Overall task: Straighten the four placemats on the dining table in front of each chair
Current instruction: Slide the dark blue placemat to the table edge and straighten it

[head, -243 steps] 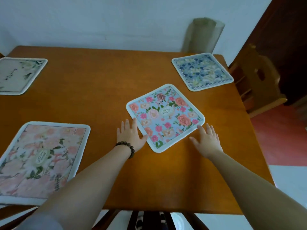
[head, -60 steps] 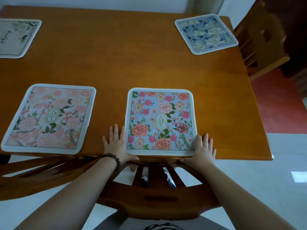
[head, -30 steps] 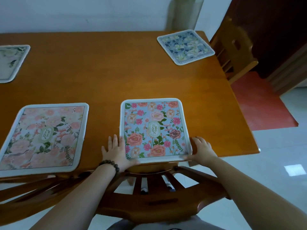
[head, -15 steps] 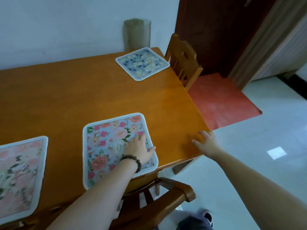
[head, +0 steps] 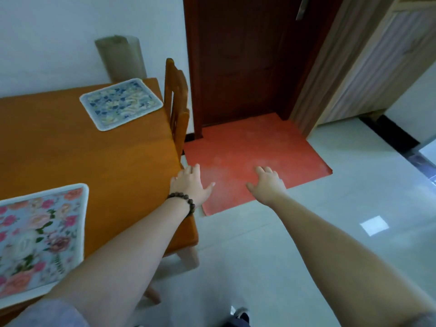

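Moving between placemats, judged from where your hands are: neither one is on a mat.

Item, left hand (head: 192,186): fingers spread, palm down, empty, at the right edge of the dining table (head: 113,161), a bead bracelet (head: 182,201) on the wrist. Whether the fingertips touch the edge cannot be told.

Item, right hand (head: 267,184): spread, empty, held out in the air over the red floor mat (head: 247,147), well off the table.

Item, pink-flowered placemat (head: 37,234): near left, lying flat on the table and running out of the left of the view. Its sides look roughly in line with the table's near edge, so this one reads as done.

Item, blue-flowered placemat (head: 121,103): far right corner of the table, beside the wooden chair (head: 177,107) that stands at the right end. It lies turned, its corners pointing off the table's lines; it reads as the next to be set right.

Item, remaining two mats: out of view, state unknown.

Next move, as a judgement: you step round toward the far right corner, lay both hands flat on the blue-flowered placemat, and turn it until its edges run parallel with the table edge in front of that chair. Slide it, do not lift; it sits close to the edge and could be pushed over.
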Motion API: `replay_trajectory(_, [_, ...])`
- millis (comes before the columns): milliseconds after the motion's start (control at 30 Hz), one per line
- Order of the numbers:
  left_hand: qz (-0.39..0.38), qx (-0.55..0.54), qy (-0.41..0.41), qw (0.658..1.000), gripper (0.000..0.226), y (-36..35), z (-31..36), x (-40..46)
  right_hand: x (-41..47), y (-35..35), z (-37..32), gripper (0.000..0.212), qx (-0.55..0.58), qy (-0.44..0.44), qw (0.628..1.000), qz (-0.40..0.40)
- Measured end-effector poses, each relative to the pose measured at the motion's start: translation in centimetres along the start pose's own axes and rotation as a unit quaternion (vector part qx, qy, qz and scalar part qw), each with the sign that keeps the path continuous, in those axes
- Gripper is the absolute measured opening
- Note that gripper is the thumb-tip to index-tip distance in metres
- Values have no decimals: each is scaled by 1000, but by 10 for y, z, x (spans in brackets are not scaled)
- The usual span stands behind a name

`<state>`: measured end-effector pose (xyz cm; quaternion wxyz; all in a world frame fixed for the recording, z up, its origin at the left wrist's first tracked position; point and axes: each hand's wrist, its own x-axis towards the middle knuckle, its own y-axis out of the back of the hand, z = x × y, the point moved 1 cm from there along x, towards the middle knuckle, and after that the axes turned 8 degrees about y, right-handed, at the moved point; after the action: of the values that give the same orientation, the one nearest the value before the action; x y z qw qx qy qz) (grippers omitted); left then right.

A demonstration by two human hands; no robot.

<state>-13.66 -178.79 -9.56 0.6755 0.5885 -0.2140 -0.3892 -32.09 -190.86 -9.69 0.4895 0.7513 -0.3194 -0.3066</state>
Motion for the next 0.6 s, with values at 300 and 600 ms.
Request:
replay_trajectory(300, [103,2,72,992,71,58,70,58,90,95,37,58,20,112,991,69])
replay_trajectory(600, [132,-37,147,980,69,59,60,121,190,97,27,54,-21,205,977,46])
